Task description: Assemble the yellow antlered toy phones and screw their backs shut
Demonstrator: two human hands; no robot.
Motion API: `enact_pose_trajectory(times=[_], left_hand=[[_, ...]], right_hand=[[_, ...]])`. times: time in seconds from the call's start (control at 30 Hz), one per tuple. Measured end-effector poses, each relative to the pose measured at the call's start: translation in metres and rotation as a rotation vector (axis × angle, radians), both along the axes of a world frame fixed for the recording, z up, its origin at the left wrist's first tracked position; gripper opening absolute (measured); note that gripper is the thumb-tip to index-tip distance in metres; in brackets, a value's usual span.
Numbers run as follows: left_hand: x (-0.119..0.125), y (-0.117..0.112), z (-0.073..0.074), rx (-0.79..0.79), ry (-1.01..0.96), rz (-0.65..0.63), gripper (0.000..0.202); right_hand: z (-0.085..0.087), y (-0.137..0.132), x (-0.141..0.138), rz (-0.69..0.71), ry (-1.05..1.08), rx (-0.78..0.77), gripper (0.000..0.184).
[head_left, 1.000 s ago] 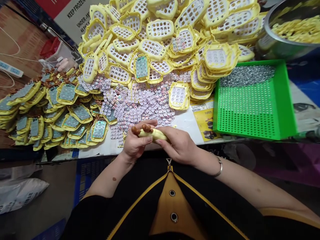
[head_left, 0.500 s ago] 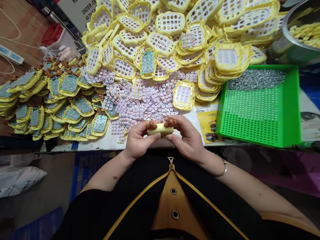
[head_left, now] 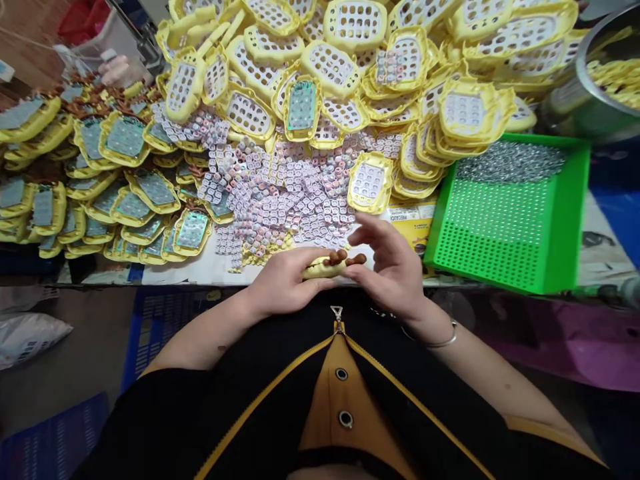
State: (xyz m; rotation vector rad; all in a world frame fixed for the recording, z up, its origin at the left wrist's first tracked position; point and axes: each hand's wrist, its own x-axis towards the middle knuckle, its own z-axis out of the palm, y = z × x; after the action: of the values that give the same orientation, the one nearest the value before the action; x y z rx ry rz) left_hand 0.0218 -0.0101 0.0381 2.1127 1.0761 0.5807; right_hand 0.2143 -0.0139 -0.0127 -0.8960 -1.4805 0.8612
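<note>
My left hand [head_left: 281, 281] is closed around a yellow toy phone casing [head_left: 323, 269] with brown antler-like knobs, held edge-on at the table's front edge. Beside it, my right hand [head_left: 397, 273] has its fingers raised and spread; its thumb is at the casing's knobbed end, and whether it touches cannot be made out. Just beyond both hands lies a heap of small pale button pads [head_left: 290, 190]. A single yellow shell with a keypad [head_left: 370, 183] rests past my right fingers.
Yellow casing halves [head_left: 355, 23] pile up at the back. Casings with grey-green circuit boards [head_left: 125, 141] are stacked on the left. On the right stand a green perforated tray [head_left: 500, 247] with many screws [head_left: 515, 162] and a metal pot [head_left: 575, 93] of yellow parts.
The casing has turned and tilted in my left hand. My right hand has loosened from it, its fingers lifting and spreading to the right. The view has shifted slightly.
</note>
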Motion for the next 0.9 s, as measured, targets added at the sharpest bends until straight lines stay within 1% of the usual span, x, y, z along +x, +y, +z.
enact_pose_trajectory(times=[0.07,0.1,0.13,0.17,0.27,0.33,0.4,0.5,0.53,0.6,0.67,0.73,0.83,0.9], left_hand=[[0.002,-0.003,0.000,-0.016,0.063,-0.028,0.033],[0.004,-0.005,0.000,0.003,0.073,-0.026,0.033],[0.006,-0.006,0.001,0.038,0.070,-0.017,0.033],[0.009,-0.007,0.001,0.085,0.059,-0.007,0.032],[0.016,-0.009,0.002,0.209,0.030,0.020,0.027],[0.019,-0.007,0.001,0.236,0.014,0.032,0.026],[0.019,-0.004,0.001,0.186,0.005,0.036,0.029],[0.014,0.004,0.003,0.001,0.058,0.024,0.033],[0.013,0.006,0.004,-0.050,0.084,0.026,0.034],[0.011,0.009,0.006,-0.094,0.133,0.039,0.033],[0.011,0.009,0.006,-0.064,0.178,0.058,0.031],[0.014,0.009,0.005,0.021,0.231,0.076,0.029],[0.018,0.008,0.000,0.176,0.277,0.081,0.026],[0.019,0.010,-0.003,0.236,0.296,0.061,0.025]], right_hand=[[0.008,0.000,0.005,0.078,-0.168,0.104,0.022],[0.012,-0.001,0.007,0.108,-0.215,0.132,0.011],[0.015,-0.003,0.007,0.114,-0.228,0.140,0.003],[0.017,-0.006,0.006,0.094,-0.216,0.133,0.002],[0.018,-0.014,0.001,-0.025,-0.099,0.059,0.003],[0.015,-0.017,-0.002,-0.079,0.005,-0.022,0.005],[0.010,-0.015,-0.002,-0.083,0.078,-0.080,0.010],[0.004,-0.005,0.002,-0.104,0.106,-0.111,0.014],[0.002,-0.002,0.004,-0.090,0.101,-0.130,0.014],[0.000,0.003,0.009,-0.020,0.079,-0.206,0.018],[-0.001,0.004,0.011,0.051,0.048,-0.300,0.029],[-0.003,0.002,0.009,0.049,0.035,-0.366,0.032],[-0.007,-0.005,0.001,-0.055,0.065,-0.368,0.027],[-0.010,-0.007,-0.005,-0.140,0.103,-0.340,0.026]])
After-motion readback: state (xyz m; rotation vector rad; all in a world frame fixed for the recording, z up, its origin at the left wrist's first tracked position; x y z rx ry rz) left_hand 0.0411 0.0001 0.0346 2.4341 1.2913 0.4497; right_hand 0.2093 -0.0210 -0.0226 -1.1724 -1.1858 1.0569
